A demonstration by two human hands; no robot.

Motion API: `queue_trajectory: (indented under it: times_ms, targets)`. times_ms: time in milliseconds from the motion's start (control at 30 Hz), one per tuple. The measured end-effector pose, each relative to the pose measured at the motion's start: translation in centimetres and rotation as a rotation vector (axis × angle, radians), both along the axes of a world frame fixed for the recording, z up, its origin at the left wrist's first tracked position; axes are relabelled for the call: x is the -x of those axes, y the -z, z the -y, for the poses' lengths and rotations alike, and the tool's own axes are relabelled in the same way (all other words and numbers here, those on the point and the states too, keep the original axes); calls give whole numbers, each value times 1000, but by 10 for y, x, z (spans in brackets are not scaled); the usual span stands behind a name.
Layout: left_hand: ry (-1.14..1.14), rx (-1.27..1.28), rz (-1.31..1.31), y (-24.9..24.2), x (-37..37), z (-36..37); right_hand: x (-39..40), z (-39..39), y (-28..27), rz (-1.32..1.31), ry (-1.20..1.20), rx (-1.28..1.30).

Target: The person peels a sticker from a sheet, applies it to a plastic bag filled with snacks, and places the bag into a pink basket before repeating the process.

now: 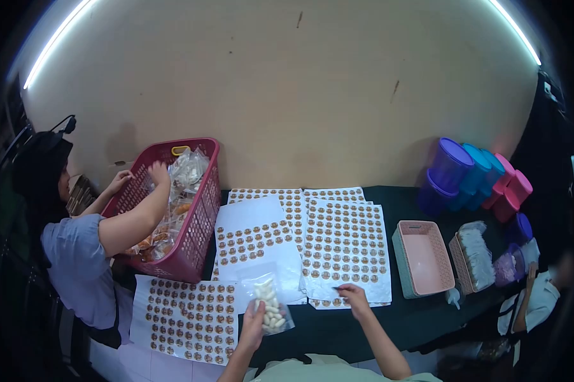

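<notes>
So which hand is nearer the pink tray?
Right. The right hand rests on the sticker sheets just left of the pink tray. The left hand is farther left, holding a snack bag.

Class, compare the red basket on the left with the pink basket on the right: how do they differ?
The red basket is larger and taller; the pink basket is smaller and shallower. The red basket is filled with clear packets, and another person's hands are in it; the pink basket looks empty and no hand is near it. The red basket's walls are open lattice; the pink basket's inside looks plain. Both are rectangular plastic containers on the dark table.
</notes>
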State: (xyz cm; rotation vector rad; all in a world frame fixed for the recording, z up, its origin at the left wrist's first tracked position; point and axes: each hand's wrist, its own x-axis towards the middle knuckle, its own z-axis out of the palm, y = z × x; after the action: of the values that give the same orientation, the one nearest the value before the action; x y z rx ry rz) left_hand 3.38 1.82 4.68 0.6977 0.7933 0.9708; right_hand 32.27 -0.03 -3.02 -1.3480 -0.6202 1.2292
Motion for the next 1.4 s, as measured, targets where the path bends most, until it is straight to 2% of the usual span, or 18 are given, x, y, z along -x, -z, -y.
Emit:
queue_trajectory:
  times_ms: [67, 100, 133, 233, 300, 400, 500, 667, 867, 1067, 1400]
  targets:
    - [-33, -51, -20, -5, -14, -6, 35, 10, -56, -119, -104, -71]
    - [-52, -90, -46, -8, -20, -8, 52, 15, -85, -209, -48, -95]
    - [-44, -210, -91, -15, -25, -11, 65, 18, -109, -176, -43, -155]
    - [6, -287, -174, -36, -38, -8, 87, 20, -149, -132, -53, -235]
    - [3, -271, -139, -37, -46, -4, 94, 20, -151, -116, -61, -268]
    - [14, -318, -116, -36, -55, 1, 100, 21, -148, 224, -86, -367]
    - [-21, -404, -76, -33, -57, 6, 101, 23, -149, 362, -83, -393]
    - [15, -292, -60, -40, -50, 13, 107, 26, -151, 300, -67, -417]
    - [-20, -372, -39, -46, -54, 17, 110, 27, -154, 297, -32, -447]
    - [14, -304, -17, -39, -53, 11, 111, 30, -155, 297, -20, -460]
    - [8, -356, -59, -50, -53, 9, 115, 28, -158, 348, -6, -476]
